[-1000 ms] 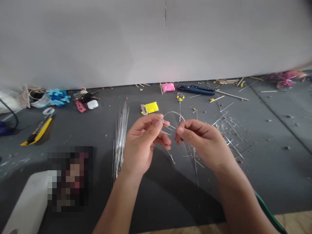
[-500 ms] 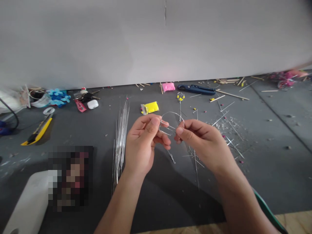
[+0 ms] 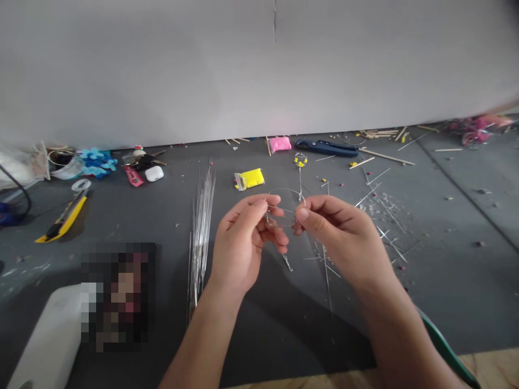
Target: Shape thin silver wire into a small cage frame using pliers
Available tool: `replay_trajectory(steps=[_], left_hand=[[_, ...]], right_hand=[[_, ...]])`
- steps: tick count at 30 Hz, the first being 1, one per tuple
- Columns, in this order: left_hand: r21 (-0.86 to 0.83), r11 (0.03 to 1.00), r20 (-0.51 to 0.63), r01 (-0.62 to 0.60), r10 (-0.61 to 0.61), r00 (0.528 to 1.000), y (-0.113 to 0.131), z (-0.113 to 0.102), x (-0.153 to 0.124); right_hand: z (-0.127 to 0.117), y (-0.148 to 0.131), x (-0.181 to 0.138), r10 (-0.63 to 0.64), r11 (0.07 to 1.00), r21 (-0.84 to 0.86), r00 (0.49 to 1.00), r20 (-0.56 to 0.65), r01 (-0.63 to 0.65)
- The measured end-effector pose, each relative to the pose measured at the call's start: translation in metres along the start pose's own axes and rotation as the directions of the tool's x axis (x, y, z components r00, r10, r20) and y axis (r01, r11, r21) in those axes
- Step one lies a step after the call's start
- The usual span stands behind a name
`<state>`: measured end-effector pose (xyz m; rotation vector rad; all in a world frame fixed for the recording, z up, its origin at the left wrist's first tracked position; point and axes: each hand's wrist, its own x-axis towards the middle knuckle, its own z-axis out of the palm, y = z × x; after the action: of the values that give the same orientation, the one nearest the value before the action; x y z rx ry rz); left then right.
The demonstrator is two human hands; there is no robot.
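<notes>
Between my two hands is a thin silver wire frame [image 3: 284, 209], with a curved top and straight wires across it. My left hand [image 3: 245, 237] pinches its left side between thumb and fingers. On the right side, my right hand [image 3: 330, 227] grips it between thumb and forefinger. A twisted wire end [image 3: 287, 263] with a small loop shows below my left fingers. Beyond my hands lies a wire loop with yellow bits [image 3: 300, 160] on a twisted stem. Parts of the frame are hidden behind my fingers.
Left of my left hand lies a bundle of straight wires [image 3: 201, 227]. A yellow packet [image 3: 251, 179], a pink packet [image 3: 280, 143] and a blue-handled tool [image 3: 327, 147] lie farther back. Wire scraps [image 3: 391, 243] litter the right. A yellow utility knife [image 3: 65, 219] rests at left.
The wire frame has turned slightly in my hands, and its curved top sits lower. My left fingers have shifted a little to the right along it.
</notes>
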<state>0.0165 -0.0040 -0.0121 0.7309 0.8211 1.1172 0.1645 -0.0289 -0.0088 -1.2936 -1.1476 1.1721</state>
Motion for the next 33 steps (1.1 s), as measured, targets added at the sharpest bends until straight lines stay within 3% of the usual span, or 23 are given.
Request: replay_trajectory(steps=[23,33], left_hand=[[0.036,0.999,0.006,-0.024,0.023,1.0,-0.003,0.002,0.001],[0.051,0.997,0.046,-0.061,0.059,0.997,0.001,0.005,-0.004]], right_hand=[[-0.011,0.002,0.0,-0.055,0.998,-0.015,0.998,0.0,0.055],[-0.014,0.003,0.0,-0.063,0.99,0.131,0.997,0.034,0.058]])
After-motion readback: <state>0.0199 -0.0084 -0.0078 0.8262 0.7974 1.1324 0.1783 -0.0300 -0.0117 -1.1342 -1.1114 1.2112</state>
